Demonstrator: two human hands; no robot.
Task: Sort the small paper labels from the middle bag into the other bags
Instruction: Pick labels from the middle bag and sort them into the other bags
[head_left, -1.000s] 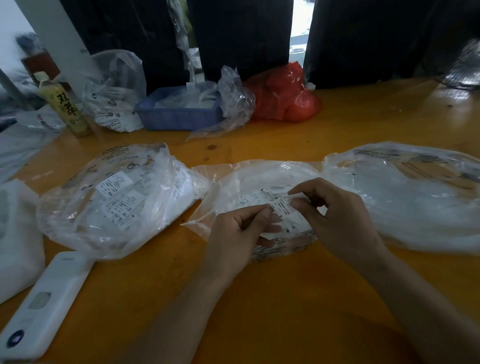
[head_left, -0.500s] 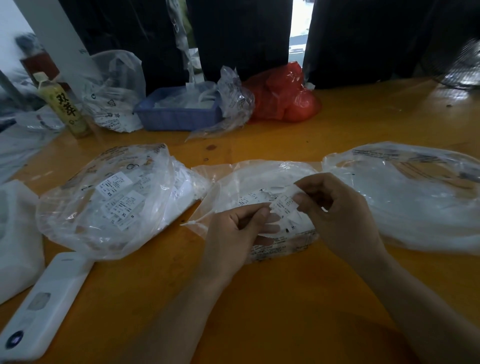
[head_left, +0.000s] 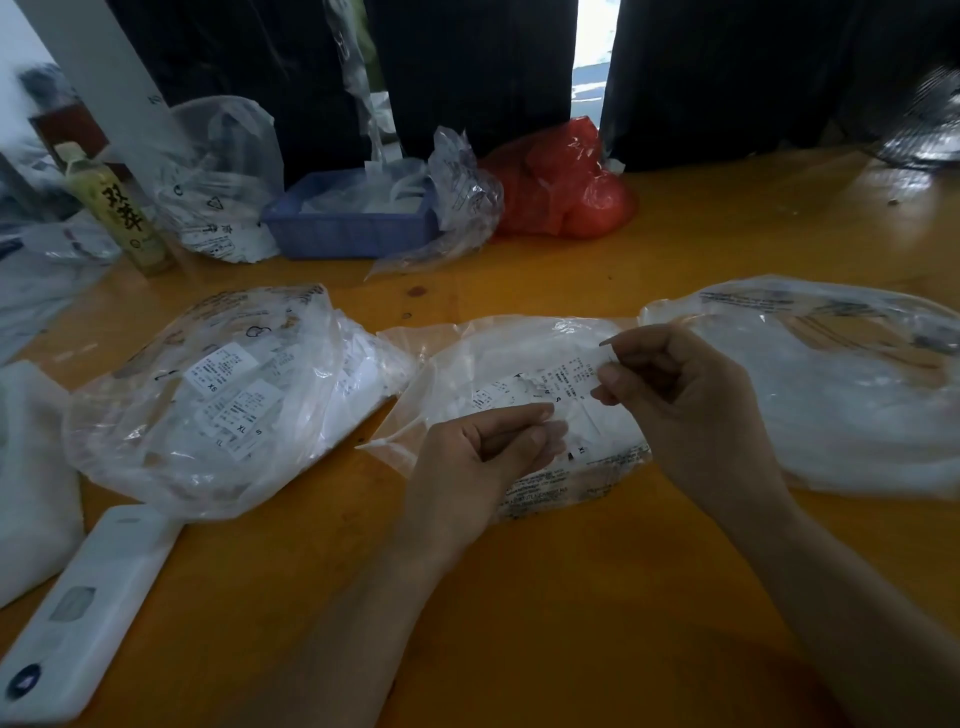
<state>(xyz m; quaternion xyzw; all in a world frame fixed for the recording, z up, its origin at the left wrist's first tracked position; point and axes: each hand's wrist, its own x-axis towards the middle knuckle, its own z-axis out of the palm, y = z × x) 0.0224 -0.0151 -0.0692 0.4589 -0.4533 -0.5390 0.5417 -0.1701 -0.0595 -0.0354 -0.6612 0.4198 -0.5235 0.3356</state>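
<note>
Three clear plastic bags lie in a row on the orange table. The middle bag (head_left: 467, 364) holds small white paper labels with size print. My right hand (head_left: 691, 410) pinches one paper label (head_left: 576, 374) between thumb and forefinger, lifted above the middle bag. My left hand (head_left: 478, 457) rests on the near side of that bag, fingers curled and pinching a bit of paper or plastic; which one is unclear. The left bag (head_left: 208, 395) shows several labels marked XS, XL and S. The right bag (head_left: 841, 395) looks white inside.
At the back stand a blue basket (head_left: 353, 223), a red plastic bag (head_left: 561, 182), crumpled clear bags (head_left: 223, 176) and a green drink bottle (head_left: 119, 208). A white flat device (head_left: 88, 608) and a white bundle (head_left: 26, 478) lie at the near left.
My right hand has pulled the label up and to the right, away from my left hand. The left hand has stayed on the middle bag.
</note>
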